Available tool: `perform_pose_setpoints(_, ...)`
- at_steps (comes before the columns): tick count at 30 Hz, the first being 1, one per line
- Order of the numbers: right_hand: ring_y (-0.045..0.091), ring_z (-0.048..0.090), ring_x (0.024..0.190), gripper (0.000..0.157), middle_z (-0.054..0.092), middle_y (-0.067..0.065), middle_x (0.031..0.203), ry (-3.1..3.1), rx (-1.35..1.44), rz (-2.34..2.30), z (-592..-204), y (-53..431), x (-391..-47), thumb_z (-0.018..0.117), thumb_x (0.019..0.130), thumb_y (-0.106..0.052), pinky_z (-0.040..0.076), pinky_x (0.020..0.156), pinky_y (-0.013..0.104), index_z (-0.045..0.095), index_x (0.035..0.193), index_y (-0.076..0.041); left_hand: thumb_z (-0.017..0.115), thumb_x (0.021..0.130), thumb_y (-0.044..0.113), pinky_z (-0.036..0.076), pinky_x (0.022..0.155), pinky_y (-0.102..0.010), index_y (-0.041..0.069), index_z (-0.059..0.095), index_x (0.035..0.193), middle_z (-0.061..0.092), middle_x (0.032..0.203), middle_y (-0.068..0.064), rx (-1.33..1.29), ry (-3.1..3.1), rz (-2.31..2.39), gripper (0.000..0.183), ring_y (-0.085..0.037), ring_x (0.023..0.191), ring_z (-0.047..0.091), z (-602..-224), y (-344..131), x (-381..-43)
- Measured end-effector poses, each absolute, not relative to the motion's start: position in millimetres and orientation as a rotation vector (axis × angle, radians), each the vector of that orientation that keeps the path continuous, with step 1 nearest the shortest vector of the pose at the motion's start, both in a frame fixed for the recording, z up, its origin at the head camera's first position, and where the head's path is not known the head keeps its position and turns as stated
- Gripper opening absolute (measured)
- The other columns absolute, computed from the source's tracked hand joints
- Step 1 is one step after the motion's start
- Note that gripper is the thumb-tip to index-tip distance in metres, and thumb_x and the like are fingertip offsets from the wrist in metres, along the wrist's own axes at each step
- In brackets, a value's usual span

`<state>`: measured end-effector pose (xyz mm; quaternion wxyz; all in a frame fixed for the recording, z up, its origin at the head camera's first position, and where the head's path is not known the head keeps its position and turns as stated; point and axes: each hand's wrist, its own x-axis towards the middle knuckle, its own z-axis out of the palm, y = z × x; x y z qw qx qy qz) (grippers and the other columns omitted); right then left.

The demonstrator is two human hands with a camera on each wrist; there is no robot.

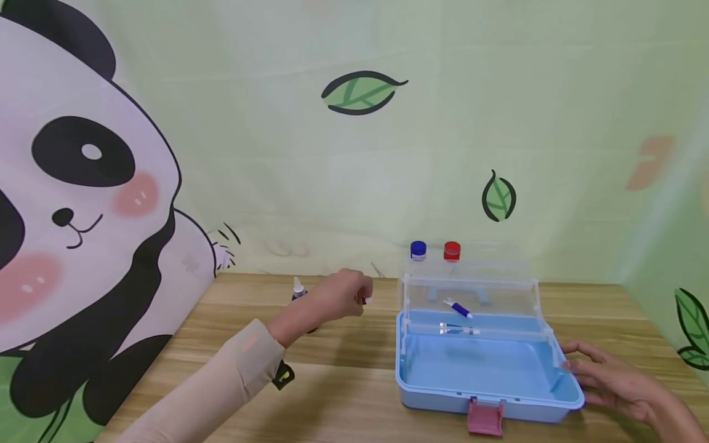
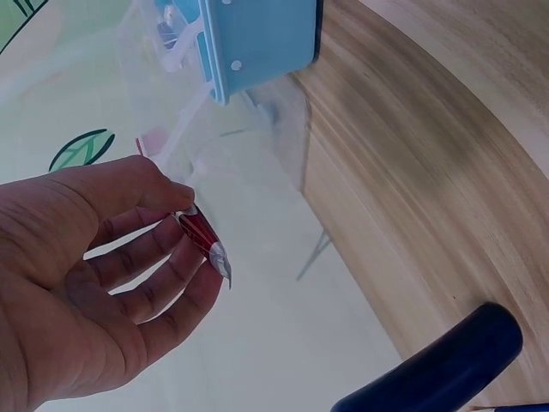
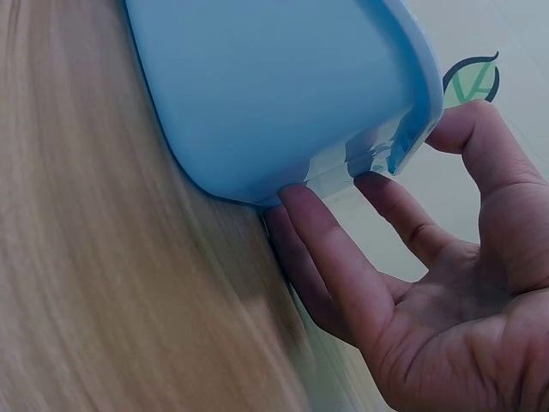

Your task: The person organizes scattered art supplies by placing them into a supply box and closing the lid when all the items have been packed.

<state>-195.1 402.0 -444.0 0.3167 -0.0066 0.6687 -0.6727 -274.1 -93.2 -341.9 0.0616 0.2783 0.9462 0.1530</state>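
Between thumb and fingertips my left hand [image 1: 340, 295] pinches a small red tube with a silver end [image 2: 202, 232], held above the table left of the box. My right hand [image 1: 615, 381] grips the right end of a light blue storage box [image 1: 520, 408]; in the right wrist view its thumb is at the rim and its fingertips press on the end wall. The box stands with translucent trays [image 1: 498, 295] raised at its back. In them lie a blue paint tube [image 1: 458, 308] and a silver-and-white tube [image 1: 460, 330].
A blue-lidded jar [image 1: 418, 250] and a red-lidded jar [image 1: 452, 250] sit at the top of the raised trays. Partly behind my left forearm stands a dark bottle with a white nozzle [image 1: 298, 287]. A pink latch [image 1: 485, 418] hangs at the box's front. A printed cloth [image 1: 266, 154] backs the wooden table.
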Motion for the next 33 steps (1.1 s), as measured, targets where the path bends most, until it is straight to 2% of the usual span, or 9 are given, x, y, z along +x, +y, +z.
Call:
perform_pose_setpoints(13,0.023,0.067,0.108,0.016,0.065,0.003,0.120,1.757,-0.031,-1.771,-443.5,402.3,-196.3,0.049,0.107,-0.017,0.056,0.092,0.049,0.059,0.115,-0.028,0.076,0.084,-0.004,0.051,0.065,-0.025,0.011,0.067,0.091,0.063,0.084,0.003,0.888,2.861,0.441,0.018,-0.013,0.076,0.057,-336.4,-85.5,-276.0)
perform_pose_setpoints(22,0.024,0.067,0.108,0.016,0.065,0.004,0.120,1.771,-0.022,-1.766,-442.6,402.1,-197.3,0.050,0.107,-0.017,0.056,0.092,0.049,0.058,0.117,-0.027,0.078,0.086,0.001,0.052,0.067,-0.024,0.013,0.068,0.092,0.063,0.085,0.005,0.899,2.856,0.392,0.017,-0.013,0.077,0.059,-332.6,-78.1,-276.3)
perform_pose_setpoints(33,0.022,0.068,0.108,0.018,0.065,0.002,0.120,1.761,-0.040,-1.770,-443.7,401.7,-195.0,0.049,0.107,-0.017,0.057,0.091,0.049,0.060,0.114,-0.030,0.075,0.085,-0.002,0.048,0.062,-0.023,0.012,0.067,0.090,0.062,0.084,0.005,1.000,2.855,0.328,0.016,-0.012,0.075,0.055,-326.3,-67.8,-275.4)
